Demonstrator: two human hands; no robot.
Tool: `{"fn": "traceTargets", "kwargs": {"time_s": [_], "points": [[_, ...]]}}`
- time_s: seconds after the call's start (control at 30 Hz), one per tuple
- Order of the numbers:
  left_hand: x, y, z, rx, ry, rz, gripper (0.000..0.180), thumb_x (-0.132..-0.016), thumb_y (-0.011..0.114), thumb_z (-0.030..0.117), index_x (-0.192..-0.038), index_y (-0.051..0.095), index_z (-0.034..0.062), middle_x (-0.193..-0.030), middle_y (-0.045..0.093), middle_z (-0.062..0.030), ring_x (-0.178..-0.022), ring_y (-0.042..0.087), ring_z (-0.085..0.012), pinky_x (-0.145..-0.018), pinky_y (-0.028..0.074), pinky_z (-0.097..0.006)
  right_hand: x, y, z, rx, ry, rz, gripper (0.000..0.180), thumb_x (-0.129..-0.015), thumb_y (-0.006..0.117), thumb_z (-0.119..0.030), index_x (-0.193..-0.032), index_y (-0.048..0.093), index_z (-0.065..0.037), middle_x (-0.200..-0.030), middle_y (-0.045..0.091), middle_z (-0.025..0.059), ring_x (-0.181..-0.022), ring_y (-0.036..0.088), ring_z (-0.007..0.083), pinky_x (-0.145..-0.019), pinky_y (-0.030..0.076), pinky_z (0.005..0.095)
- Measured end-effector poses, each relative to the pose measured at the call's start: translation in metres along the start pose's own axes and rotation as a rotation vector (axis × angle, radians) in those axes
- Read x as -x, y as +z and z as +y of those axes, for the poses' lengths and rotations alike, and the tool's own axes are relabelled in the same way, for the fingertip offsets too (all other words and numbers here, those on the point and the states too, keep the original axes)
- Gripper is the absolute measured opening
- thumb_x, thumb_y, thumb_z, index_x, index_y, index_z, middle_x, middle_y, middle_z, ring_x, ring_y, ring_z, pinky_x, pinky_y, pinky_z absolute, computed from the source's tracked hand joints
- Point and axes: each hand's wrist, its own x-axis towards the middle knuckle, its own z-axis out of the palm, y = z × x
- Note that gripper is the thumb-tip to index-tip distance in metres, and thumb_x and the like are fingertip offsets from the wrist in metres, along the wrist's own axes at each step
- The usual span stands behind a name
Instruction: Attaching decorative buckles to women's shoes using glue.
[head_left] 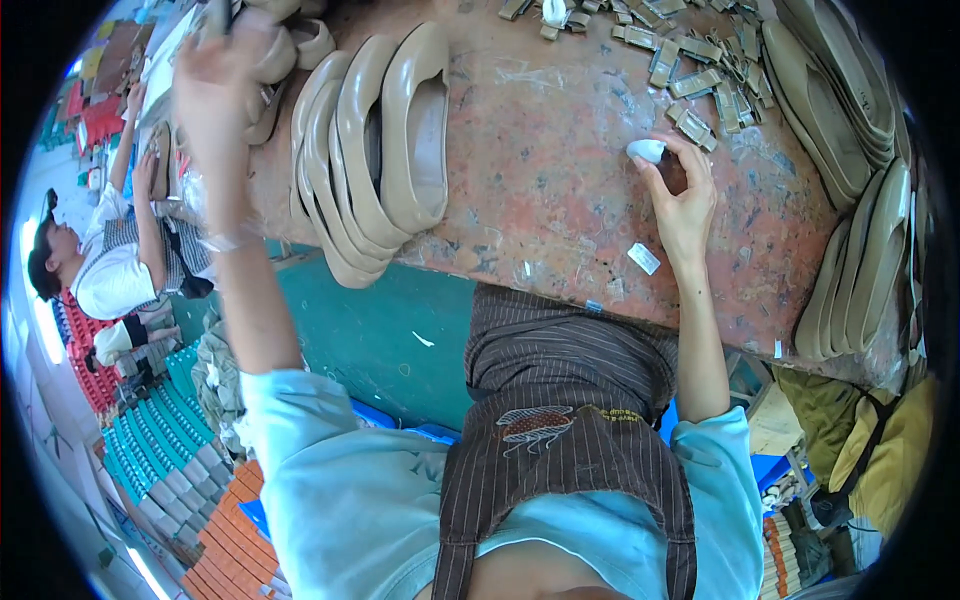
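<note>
Over the right half of the worktable, my right hand pinches a small white rounded piece between thumb and forefinger; its kind is unclear. Just beyond it lie tan bow-like strips in a loose heap. My left arm stretches to the far left, and my left hand is smeared by motion, so its fingers and anything in them cannot be made out. Nearest to that hand are tan shoes at the table's far left. A row of glossy tan flat shoes stands nested together between my arms.
More tan shoes are stacked along the right edge. A small white label lies near the table's front edge. At the left, a co-worker in a white top handles a shoe. Coloured stacks stand on the floor at lower left.
</note>
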Motion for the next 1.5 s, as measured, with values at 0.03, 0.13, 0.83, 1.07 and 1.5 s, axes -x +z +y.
{"fn": "traceTargets", "kwargs": {"time_s": [0.03, 0.13, 0.83, 1.07, 1.5], "points": [[0.046, 0.021, 0.046, -0.243, 0.299, -0.028, 0.064, -0.075, 0.076, 0.037, -0.125, 0.052, 0.0062, -0.093, 0.064, -0.0067, -0.085, 0.065, -0.0212, -0.073, 0.052, -0.031, 0.0, 0.002, 0.002, -0.001, 0.012, 0.007, 0.036, -0.073, 0.074, -0.01, -0.106, 0.063, -0.003, -0.1, 0.064, 0.0099, -0.097, 0.059, 0.0255, -0.086, 0.046, 0.0348], [0.117, 0.043, 0.081, -0.78, 0.06, -0.635, 0.065, -0.076, 0.069, 0.025, -0.135, 0.043, 0.0154, -0.081, 0.066, -0.0162, -0.077, 0.066, -0.0327, -0.068, 0.053, -0.042, 0.002, 0.003, -0.001, 0.042, -0.058, 0.008, 0.028, -0.075, 0.072, -0.008, -0.101, 0.064, -0.002, -0.102, 0.065, 0.0094, -0.093, 0.06, 0.0205, -0.083, 0.047, 0.0316], [0.292, 0.05, 0.173, 0.81, -0.602, -0.695, 0.054, -0.088, 0.054, 0.001, -0.137, 0.033, -0.004, -0.128, 0.046, -0.0205, -0.119, 0.049, -0.0301, -0.099, 0.04, -0.038, 0.073, -0.062, -0.019, -0.21, 0.101, -0.234, 0.021, -0.081, 0.067, 0.001, -0.101, 0.065, 0.003, -0.096, 0.067, 0.0101, -0.088, 0.061, 0.0159, -0.079, 0.048, 0.0291], [0.296, 0.123, 0.17, 1.795, -1.239, -0.268, 0.029, -0.089, 0.052, -0.002, -0.117, 0.044, -0.0058, -0.128, 0.048, -0.0194, -0.121, 0.047, -0.0239, -0.108, 0.036, -0.036, 0.065, -0.051, -0.029, -0.069, -0.024, -0.223, 0.024, -0.072, 0.073, -0.004, -0.096, 0.068, -0.001, -0.086, 0.067, 0.0106, -0.077, 0.061, 0.0239, -0.07, 0.049, 0.0317], [0.292, 0.138, 0.166, 1.888, -1.142, -0.334, 0.033, -0.084, 0.052, -0.01, -0.116, 0.05, -0.004, -0.12, 0.055, -0.0115, -0.111, 0.053, -0.018, -0.098, 0.042, -0.031, 0.046, -0.046, -0.031, 0.118, -0.191, -0.272, 0.022, -0.075, 0.072, -0.01, -0.095, 0.067, -0.003, -0.079, 0.062, 0.0086, -0.071, 0.056, 0.0244, -0.062, 0.047, 0.0336]]}}
